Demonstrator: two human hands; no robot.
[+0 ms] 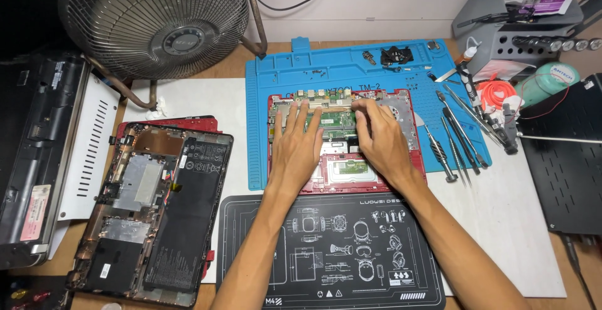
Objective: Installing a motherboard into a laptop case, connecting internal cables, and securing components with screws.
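Observation:
A small opened red laptop base (415, 159) with a green circuit board (335, 124) lies on a blue work mat (338, 65). My left hand (295, 147) rests flat on the left half of the board, fingers spread toward the far edge. My right hand (381, 141) lies flat on the right half, fingertips at the board's top edge. Neither hand holds a tool.
A larger opened laptop chassis with a black battery (182, 216) lies at left. A metal fan (153, 21) stands at the back left. Screwdrivers and tweezers (461, 134) lie right of the blue mat. A black printed mat (332, 253) sits in front.

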